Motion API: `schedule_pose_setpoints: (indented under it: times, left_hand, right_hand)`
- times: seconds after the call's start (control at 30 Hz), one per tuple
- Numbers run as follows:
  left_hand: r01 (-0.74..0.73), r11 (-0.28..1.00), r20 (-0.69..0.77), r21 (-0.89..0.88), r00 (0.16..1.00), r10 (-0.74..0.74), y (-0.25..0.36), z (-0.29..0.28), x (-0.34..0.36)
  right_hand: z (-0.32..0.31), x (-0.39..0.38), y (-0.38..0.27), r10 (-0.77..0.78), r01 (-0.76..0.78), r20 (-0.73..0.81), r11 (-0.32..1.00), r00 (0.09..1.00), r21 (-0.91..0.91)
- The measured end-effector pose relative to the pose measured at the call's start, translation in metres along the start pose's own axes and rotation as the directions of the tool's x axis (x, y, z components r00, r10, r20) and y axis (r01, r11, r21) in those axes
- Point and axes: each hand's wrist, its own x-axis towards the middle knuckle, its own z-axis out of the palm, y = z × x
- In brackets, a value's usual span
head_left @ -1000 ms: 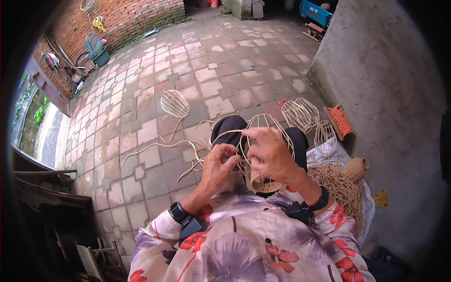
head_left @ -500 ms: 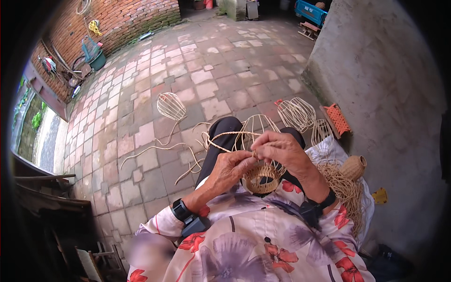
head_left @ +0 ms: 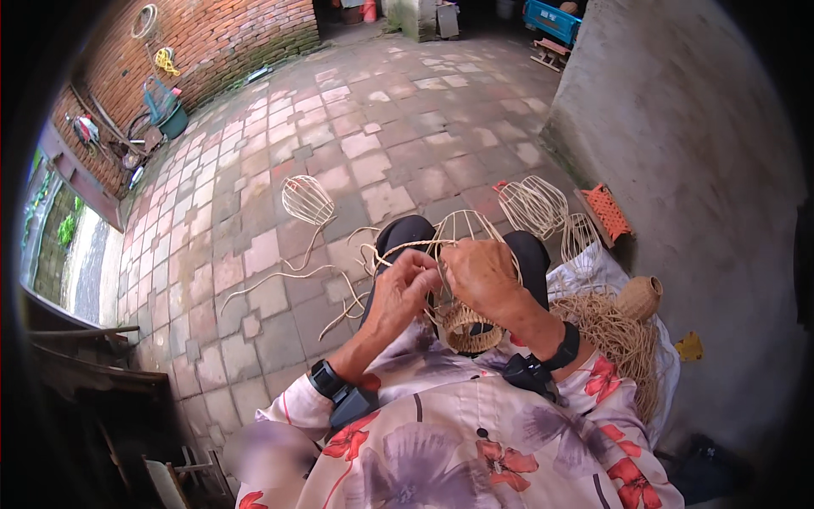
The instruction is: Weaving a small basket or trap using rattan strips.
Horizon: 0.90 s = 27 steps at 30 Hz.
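Observation:
Between my knees stands a partly woven wicker basket (head_left: pixel 473 338), its round woven band close to me. Pale bare stakes (head_left: pixel 468 224) arch up from it on the far side. My left hand (head_left: pixel 402 293) is at its left, fingers curled and thumb near the fingertips; what they pinch is too small to make out. Closed at the basket's upper left, my right hand (head_left: pixel 485 276) grips a cane strand, its fingertips partly hidden. A twisted cane length (head_left: pixel 405 248) runs left from the basket over my left knee, where loose cane ends trail onto the paving.
An open cane frame (head_left: pixel 307 200) lies on the paving ahead left. More cane frames (head_left: pixel 534 206) rest ahead right, by an orange perforated object (head_left: pixel 608 212). To my right, a cane bundle (head_left: pixel 606 339) and a small woven basket (head_left: pixel 639 298) sit on white sacking beside a grey wall (head_left: pixel 678 170).
My hands have come slightly apart and shifted left. The right hand has turned, its back now over the basket's upper side; the left fingers have lifted off the woven band.

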Motion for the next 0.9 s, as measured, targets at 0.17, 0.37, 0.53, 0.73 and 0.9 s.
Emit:
schedule_pose_setpoints:
  times: [0.17, 0.37, 0.53, 0.73, 0.9]
  left_hand:
    - [0.101, 0.995, 0.053, -0.006, 0.994, -0.1, 0.003, 0.0, 0.022]
    - [0.268, 0.936, 0.115, -0.229, 0.962, -0.248, -0.004, -0.005, 0.03]
    - [0.328, 0.868, 0.109, -0.374, 0.945, -0.31, -0.014, -0.011, 0.027]
    - [0.304, 0.865, 0.097, -0.399, 0.952, -0.29, -0.018, -0.01, 0.021]
    - [-0.223, 0.911, -0.13, 0.346, 0.95, 0.283, -0.027, -0.02, 0.023]
  right_hand:
    - [0.001, -0.004, 0.008, 0.029, -0.01, -0.102, 0.983, 0.994, 0.181]
    - [-0.018, -0.035, 0.029, 0.215, -0.09, -0.06, 0.625, 0.975, 0.775]
    - [-0.02, -0.044, 0.043, 0.208, -0.172, 0.081, 0.469, 0.975, 0.866]
    - [-0.024, -0.071, 0.05, 0.258, -0.192, 0.082, 0.437, 0.963, 0.879]
    - [-0.025, -0.079, 0.057, 0.285, -0.278, 0.196, 0.285, 0.938, 0.917]
